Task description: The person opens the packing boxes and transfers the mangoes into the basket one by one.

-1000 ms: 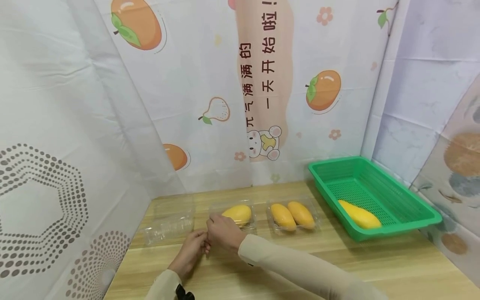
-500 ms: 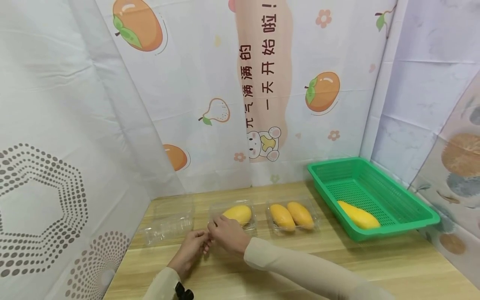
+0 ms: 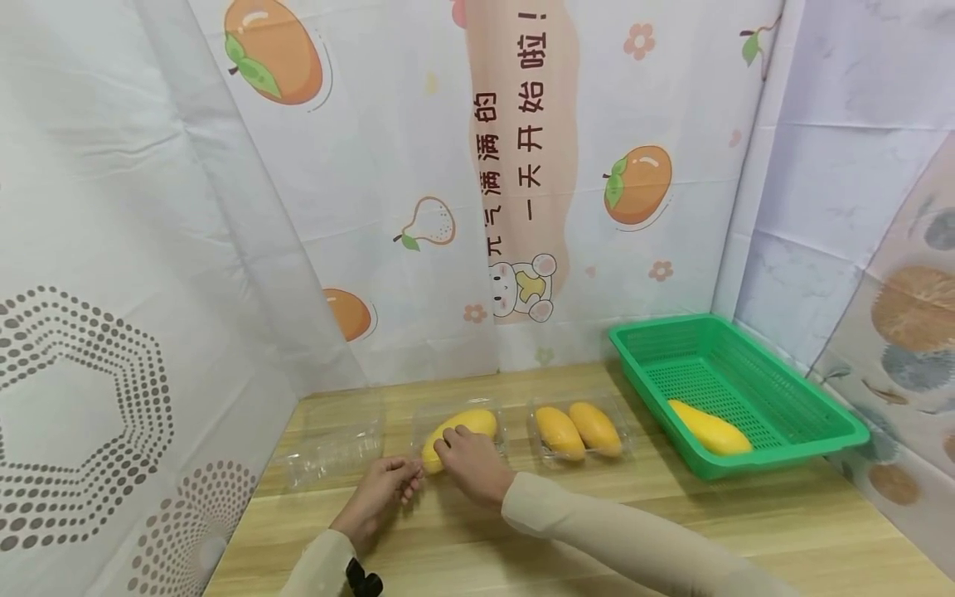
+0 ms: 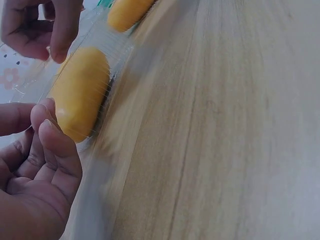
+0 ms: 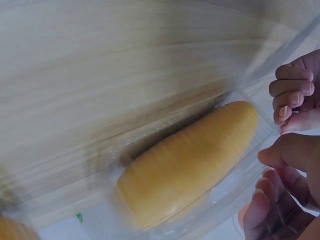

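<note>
A clear plastic box (image 3: 502,427) holding a yellow mango (image 3: 479,422) lies on the wooden table before me. The right wrist view shows the mango (image 5: 190,160) large, under ribbed clear plastic, with a sliver of a second yellow surface behind it. At the box's near left corner my left hand (image 3: 376,497) pinches the plastic edge between thumb and forefinger. Bent over the same box, my right hand (image 3: 472,468) has its fingertips right at the rim, overlapping the mango in the head view; I cannot tell whether they grip the plastic.
Right of it stands another clear box (image 3: 625,423) with two yellow mangoes (image 3: 559,433). An open clear box (image 3: 336,456) lies at the left. A green basket (image 3: 791,460) with a yellow mango (image 3: 710,428) stands at the right. Printed cloth (image 3: 418,290) hangs behind the table.
My right hand has shifted to the right along the box, away from my left hand, uncovering the mango's left end. The left hand has stayed at the corner.
</note>
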Demonstrator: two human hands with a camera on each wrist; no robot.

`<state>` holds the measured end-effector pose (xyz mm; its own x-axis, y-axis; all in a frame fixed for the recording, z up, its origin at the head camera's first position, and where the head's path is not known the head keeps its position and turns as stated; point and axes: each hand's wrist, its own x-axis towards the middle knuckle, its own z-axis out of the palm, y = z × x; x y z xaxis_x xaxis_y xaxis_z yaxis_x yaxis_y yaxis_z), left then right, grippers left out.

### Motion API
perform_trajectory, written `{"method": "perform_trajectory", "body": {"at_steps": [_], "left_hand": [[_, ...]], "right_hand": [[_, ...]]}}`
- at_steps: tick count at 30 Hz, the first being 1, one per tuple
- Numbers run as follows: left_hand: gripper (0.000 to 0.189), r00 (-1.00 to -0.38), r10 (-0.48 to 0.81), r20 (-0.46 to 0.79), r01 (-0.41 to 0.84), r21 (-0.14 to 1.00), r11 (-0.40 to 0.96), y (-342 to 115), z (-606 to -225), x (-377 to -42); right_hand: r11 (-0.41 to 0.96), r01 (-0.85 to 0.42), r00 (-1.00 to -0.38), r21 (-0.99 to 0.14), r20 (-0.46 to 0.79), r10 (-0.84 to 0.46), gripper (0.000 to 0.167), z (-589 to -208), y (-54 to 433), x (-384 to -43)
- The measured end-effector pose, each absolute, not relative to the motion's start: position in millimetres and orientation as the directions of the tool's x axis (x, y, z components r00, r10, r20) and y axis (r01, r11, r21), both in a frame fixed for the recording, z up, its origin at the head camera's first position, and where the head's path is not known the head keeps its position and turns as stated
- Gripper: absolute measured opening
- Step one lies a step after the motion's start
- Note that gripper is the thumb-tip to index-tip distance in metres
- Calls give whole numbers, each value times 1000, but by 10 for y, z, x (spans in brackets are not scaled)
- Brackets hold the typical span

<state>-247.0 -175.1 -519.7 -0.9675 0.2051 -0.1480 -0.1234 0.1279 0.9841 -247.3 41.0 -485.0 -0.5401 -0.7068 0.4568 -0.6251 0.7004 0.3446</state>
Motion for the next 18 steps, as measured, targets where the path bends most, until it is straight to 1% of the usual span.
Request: {"method": "perform_trajectory", "body": {"at_steps": [8,13,15,18], "left_hand": [[36,-967,207,-147,-125,985,119,-1750,-5217,-2476],[37,-963,222,-150,-127,985,113,-1774,-5238,-2491],[36,-961,231,-152,-129,985,111,-1784,-5241,-2497],[34,-957,248,-150,-126,986,108,-1798,-5232,-2502]], "right_hand": [[704,-576,-533,415,463,-708,7,-4833,534,-2469],[707,-574,-531,412,471,-705,19,-4832,622,-2467],[707,-575,-532,411,469,-705,18,-4840,660,-2471],[711,-567,-542,416,461,-702,8,-4853,726,-2481]]}}
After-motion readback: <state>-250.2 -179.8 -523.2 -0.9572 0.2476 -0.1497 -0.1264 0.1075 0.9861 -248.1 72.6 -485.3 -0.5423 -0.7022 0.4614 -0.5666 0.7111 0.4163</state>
